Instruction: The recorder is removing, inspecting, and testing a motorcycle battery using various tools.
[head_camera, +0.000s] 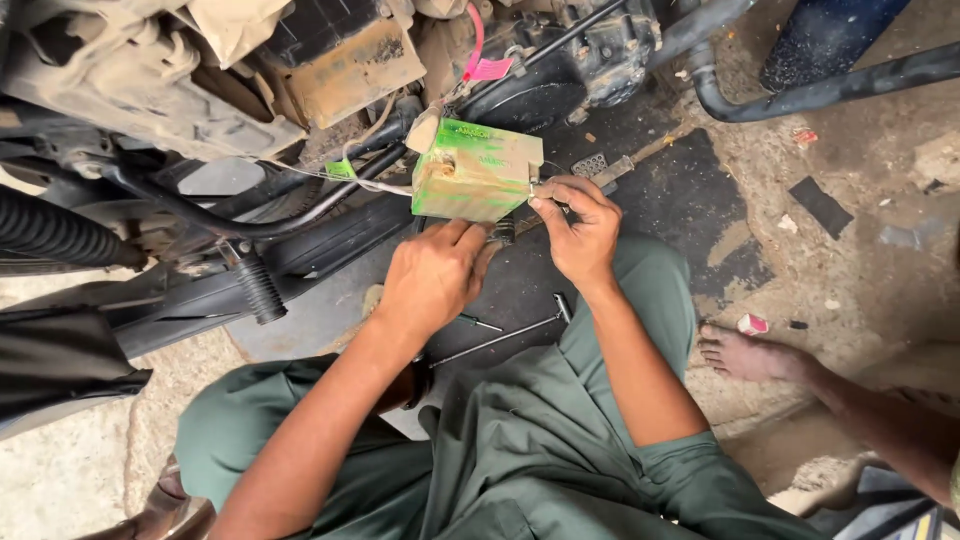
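I see left hand (432, 275) cupped under the green box (476, 168), propping it; right hand (577, 228) pinches its side fitting, steadying it beside the motorcycle (200, 120).

We see the battery box (474, 168) just in front of the motorcycle frame (150, 90), left hand (432, 278) under it, right hand (578, 232) at its right edge. A long tool (500, 340) lies on the mat (690, 200) between the knees. Another person's foot (745, 352) rests well right; hose (800, 95) behind.
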